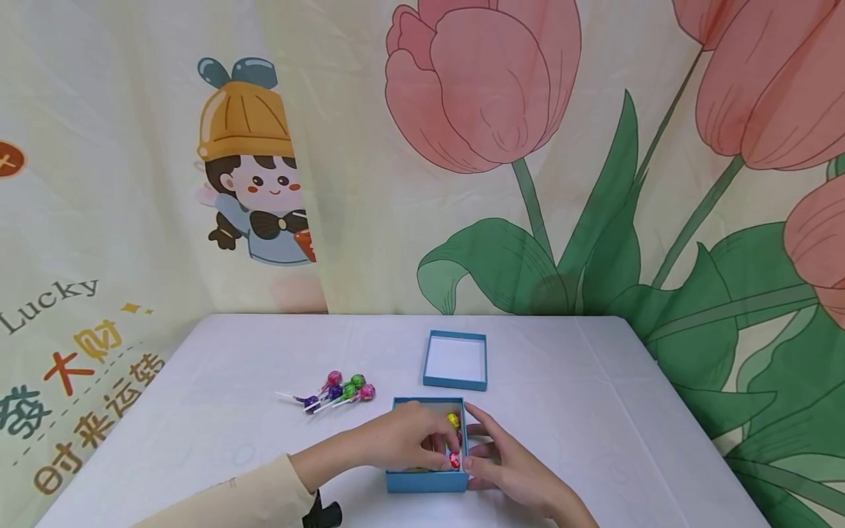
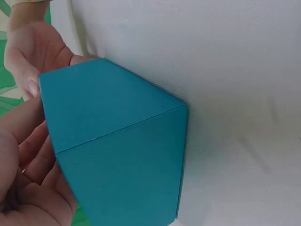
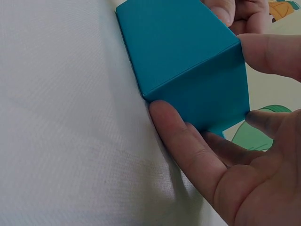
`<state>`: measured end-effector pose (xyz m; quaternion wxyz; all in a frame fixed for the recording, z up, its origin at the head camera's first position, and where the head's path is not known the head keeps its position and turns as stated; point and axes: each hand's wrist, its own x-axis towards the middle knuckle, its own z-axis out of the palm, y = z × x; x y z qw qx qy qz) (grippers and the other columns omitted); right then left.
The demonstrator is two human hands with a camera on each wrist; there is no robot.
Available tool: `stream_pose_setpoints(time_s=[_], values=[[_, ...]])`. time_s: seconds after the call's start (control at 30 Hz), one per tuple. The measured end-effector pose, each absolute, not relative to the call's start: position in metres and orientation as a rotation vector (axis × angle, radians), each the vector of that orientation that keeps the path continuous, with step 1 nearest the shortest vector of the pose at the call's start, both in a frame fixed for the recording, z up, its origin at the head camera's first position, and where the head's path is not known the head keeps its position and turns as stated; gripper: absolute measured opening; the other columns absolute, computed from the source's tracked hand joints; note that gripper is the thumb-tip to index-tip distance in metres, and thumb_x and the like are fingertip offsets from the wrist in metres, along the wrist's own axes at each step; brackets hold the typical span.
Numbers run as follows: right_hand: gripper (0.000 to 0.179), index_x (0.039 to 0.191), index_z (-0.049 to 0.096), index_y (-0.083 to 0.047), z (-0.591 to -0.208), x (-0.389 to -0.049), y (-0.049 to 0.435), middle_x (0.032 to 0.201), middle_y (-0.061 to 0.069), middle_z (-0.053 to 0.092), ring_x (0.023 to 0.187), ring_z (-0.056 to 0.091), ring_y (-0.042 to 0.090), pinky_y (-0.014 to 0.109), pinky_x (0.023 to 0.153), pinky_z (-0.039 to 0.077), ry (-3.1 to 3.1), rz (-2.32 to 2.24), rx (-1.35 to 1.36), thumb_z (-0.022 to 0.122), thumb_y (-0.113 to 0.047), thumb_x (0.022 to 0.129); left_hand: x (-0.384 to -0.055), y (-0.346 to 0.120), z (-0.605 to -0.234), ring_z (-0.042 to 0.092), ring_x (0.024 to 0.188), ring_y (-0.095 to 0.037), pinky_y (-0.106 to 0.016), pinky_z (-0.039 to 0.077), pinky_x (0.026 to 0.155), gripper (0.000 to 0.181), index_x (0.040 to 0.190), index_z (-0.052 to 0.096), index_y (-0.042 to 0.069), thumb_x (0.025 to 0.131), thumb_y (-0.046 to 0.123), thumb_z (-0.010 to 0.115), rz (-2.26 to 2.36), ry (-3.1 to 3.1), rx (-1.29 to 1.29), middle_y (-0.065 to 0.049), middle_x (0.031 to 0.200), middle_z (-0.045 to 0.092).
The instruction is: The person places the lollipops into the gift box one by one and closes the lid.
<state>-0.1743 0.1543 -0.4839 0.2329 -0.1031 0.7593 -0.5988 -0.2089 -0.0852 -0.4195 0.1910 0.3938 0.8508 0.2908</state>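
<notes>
A blue box [image 1: 425,482] stands on the table with wrapped lollipops inside. From the left, my left hand [image 1: 409,438] reaches over its rim, thumb and finger pinching a red-and-white lollipop [image 1: 454,460]. A yellow lollipop [image 1: 452,420] lies farther back in the box. My right hand [image 1: 511,462] rests against the box's right side. In the right wrist view its fingers [image 3: 188,146] lie fairly straight along the end wall and the thumb touches the top corner. Box walls hide the lollipops in both wrist views.
Left of the box, several lollipops [image 1: 335,392] in purple, green and pink wrappers lie in a bunch, sticks toward the left. Behind the box sits a blue-rimmed lid [image 1: 455,383] with its white inside facing up. A white cloth covers the table [image 1: 561,367].
</notes>
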Motion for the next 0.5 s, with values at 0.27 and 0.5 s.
stream_pose_setpoints(time_s=[0.27,0.5], values=[[0.089,0.171,0.020,-0.022,-0.4863,-0.1753,0.1548,0.161,0.028,0.037,0.122,0.059,0.029,0.047,0.087,0.064,2.102,-1.629,-0.272,0.074,-0.035,0.101,-0.2107,-0.0854,-0.4273,0.058,0.074,0.001,-0.017,0.054,0.072,0.012,0.110,0.079,0.019,0.098,0.017,0.079,0.801,2.360,1.111,0.017,0.080,0.068],[0.088,0.171,0.020,-0.022,-0.4854,-0.1751,0.1549,0.161,0.028,0.037,0.122,0.059,0.029,0.046,0.087,0.064,2.081,-1.644,-0.278,0.074,-0.035,0.102,-0.2119,-0.0847,-0.4293,0.057,0.072,0.002,-0.016,0.052,0.070,0.011,0.111,0.077,0.020,0.101,0.016,0.075,0.753,2.338,1.120,0.017,0.079,0.067]])
